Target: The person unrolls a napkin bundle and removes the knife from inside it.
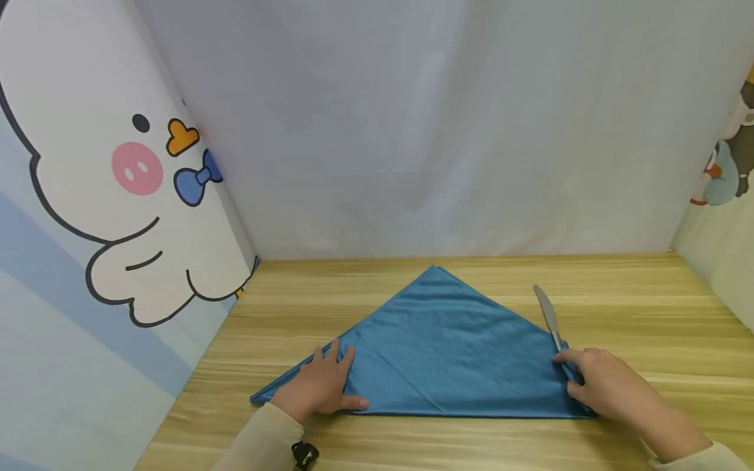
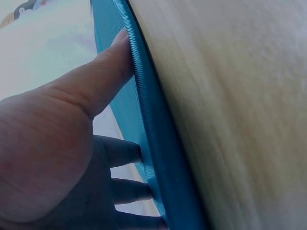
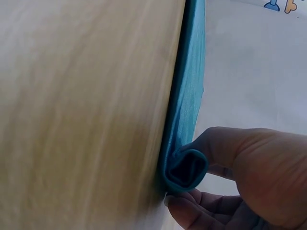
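Note:
A blue cloth napkin point(image 1: 453, 347), folded into a triangle, lies with its long side towards me. My left hand point(image 1: 321, 384) rests on its left part with fingers spread, the thumb by the near edge. At the right corner my right hand point(image 1: 609, 384) grips the napkin's edge, which is curled over into a small roll point(image 3: 187, 168) between thumb and fingers. A table knife point(image 1: 547, 310) points away from me there; its blade shows past the cloth, while its handle is hidden by the cloth and the hand.
The wooden tabletop point(image 1: 353, 281) ends at a pale curtain-like backdrop point(image 1: 436, 131). A wall with a cartoon bird point(image 1: 76, 118) stands on the left, and another printed wall point(image 1: 724, 248) on the right. A dark band point(image 1: 304, 454) shows by the left sleeve.

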`<state>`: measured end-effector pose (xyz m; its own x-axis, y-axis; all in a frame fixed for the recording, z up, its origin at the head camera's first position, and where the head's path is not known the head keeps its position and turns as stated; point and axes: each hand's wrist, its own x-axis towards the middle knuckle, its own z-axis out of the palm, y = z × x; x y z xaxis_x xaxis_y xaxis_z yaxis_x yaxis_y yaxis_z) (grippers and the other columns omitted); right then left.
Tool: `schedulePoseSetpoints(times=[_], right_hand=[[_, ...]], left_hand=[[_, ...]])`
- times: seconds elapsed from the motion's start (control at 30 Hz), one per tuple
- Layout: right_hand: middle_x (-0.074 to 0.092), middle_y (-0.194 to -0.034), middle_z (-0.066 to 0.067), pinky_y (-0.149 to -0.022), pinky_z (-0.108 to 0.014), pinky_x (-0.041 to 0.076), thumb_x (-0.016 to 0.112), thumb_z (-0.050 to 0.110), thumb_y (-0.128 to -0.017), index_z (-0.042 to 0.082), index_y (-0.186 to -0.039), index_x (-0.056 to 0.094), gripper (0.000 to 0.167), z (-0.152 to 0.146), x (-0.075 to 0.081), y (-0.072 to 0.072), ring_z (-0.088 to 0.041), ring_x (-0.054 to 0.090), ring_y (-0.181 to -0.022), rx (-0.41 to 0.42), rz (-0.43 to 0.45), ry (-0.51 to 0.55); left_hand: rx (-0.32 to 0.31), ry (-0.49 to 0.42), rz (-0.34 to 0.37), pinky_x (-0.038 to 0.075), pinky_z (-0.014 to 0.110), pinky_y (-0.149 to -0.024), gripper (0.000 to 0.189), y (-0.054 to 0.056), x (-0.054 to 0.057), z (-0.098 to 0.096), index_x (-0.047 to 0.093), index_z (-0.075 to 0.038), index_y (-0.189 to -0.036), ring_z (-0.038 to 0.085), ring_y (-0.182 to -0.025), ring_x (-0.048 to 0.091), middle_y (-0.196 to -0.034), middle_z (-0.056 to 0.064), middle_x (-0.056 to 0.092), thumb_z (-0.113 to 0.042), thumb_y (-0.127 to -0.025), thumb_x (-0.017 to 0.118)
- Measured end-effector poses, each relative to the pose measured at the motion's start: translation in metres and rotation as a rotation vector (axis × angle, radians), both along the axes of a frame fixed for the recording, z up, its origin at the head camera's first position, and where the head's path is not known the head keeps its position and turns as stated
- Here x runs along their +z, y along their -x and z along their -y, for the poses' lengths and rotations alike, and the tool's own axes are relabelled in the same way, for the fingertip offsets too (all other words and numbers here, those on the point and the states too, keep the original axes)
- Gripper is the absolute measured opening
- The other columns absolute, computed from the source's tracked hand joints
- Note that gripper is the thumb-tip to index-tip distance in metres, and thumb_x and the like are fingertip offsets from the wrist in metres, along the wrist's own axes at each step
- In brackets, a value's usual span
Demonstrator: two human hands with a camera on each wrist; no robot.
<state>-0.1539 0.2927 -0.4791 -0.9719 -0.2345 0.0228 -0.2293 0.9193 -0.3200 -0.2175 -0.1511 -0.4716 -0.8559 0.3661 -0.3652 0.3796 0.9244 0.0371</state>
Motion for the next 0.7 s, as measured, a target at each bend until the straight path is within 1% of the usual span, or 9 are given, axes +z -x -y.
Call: schedulePoseSetpoints(times=[0.2,0.33,0.4,0.47,0.57,0.63,0.7], right_hand=[[0.067,-0.104,-0.017,-0.078,-0.053,0.049,0.076,0.007,-0.074,0.002,-0.11,0.069,0.036,-0.0008,0.0012,0.0004,-0.032,0.062,-0.096,-0.026,0.039,0.003],[0.067,-0.103,-0.015,-0.074,-0.049,0.048,0.076,0.009,-0.075,0.003,-0.111,0.069,0.037,-0.0011,0.0023,0.0008,-0.024,0.058,-0.086,-0.042,0.05,-0.003],[0.066,-0.097,-0.01,-0.07,-0.044,0.046,0.076,0.009,-0.075,0.004,-0.111,0.069,0.037,-0.0014,0.0023,0.001,-0.021,0.053,-0.079,-0.046,0.048,-0.004],[0.062,-0.086,-0.004,-0.066,-0.041,0.043,0.075,0.009,-0.075,0.004,-0.112,0.068,0.038,-0.0015,0.0022,0.0005,-0.019,0.049,-0.072,-0.052,0.053,0.002],[0.05,-0.07,0.002,-0.061,-0.035,0.039,0.073,0.009,-0.076,0.005,-0.113,0.068,0.037,-0.0017,0.0015,-0.0009,-0.015,0.043,-0.063,-0.061,0.047,0.02],[0.044,-0.065,0.003,-0.058,-0.032,0.036,0.072,0.009,-0.076,0.005,-0.112,0.067,0.037,-0.0025,0.0014,-0.0011,-0.013,0.041,-0.059,-0.061,0.033,0.033],[0.044,-0.063,0.004,-0.055,-0.03,0.035,0.072,0.008,-0.075,0.006,-0.111,0.067,0.036,-0.003,0.0011,-0.0012,-0.012,0.041,-0.058,-0.06,0.015,0.041]], left_hand=[[0.0,-0.002,-0.001,0.04,0.067,-0.089,0.1,0.0006,-0.0009,-0.0002,0.031,-0.007,-0.151,0.055,-0.133,0.026,-0.154,0.025,0.022,-0.07,-0.079,0.06],[-0.001,-0.006,-0.007,0.04,0.067,-0.089,0.099,0.0004,-0.0006,-0.0003,0.032,-0.007,-0.151,0.055,-0.133,0.027,-0.153,0.025,0.022,-0.07,-0.079,0.06],[0.0,-0.008,-0.01,0.04,0.067,-0.089,0.099,0.0002,-0.0003,-0.0004,0.032,-0.007,-0.151,0.055,-0.133,0.027,-0.153,0.025,0.023,-0.069,-0.08,0.06],[-0.001,-0.007,-0.012,0.04,0.067,-0.089,0.099,0.0001,-0.0003,-0.0004,0.032,-0.007,-0.151,0.055,-0.133,0.027,-0.153,0.026,0.023,-0.069,-0.08,0.06],[-0.002,-0.008,-0.011,0.04,0.067,-0.089,0.099,0.0,-0.0002,-0.0006,0.032,-0.006,-0.151,0.055,-0.133,0.026,-0.153,0.026,0.023,-0.07,-0.08,0.06],[-0.003,-0.01,-0.012,0.04,0.066,-0.089,0.099,0.0005,-0.0001,-0.0008,0.032,-0.006,-0.151,0.055,-0.133,0.026,-0.153,0.026,0.023,-0.07,-0.08,0.06],[-0.004,-0.011,-0.013,0.041,0.066,-0.089,0.099,0.0011,0.0001,-0.0011,0.032,-0.006,-0.151,0.055,-0.133,0.026,-0.153,0.026,0.023,-0.07,-0.079,0.06]])
